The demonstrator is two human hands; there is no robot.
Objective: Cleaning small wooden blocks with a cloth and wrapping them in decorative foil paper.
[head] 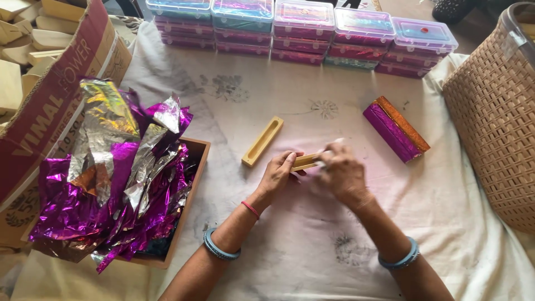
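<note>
My left hand (277,173) grips one end of a small yellow wooden block (304,161) held just above the white cloth (312,245). My right hand (343,171) closes over the block's other end, and a pale slip sticks out past its fingers; what that slip is I cannot tell. A second yellow wooden piece with a long groove (262,141) lies on the cloth just left of my hands. A block wrapped in purple foil with an orange face (395,129) lies to the right.
A wooden tray (196,167) heaped with purple and silver foil scraps (117,178) sits at the left, beside a cardboard box (50,106). Stacked clear plastic boxes (304,28) line the far edge. A tan woven basket (496,117) stands at the right.
</note>
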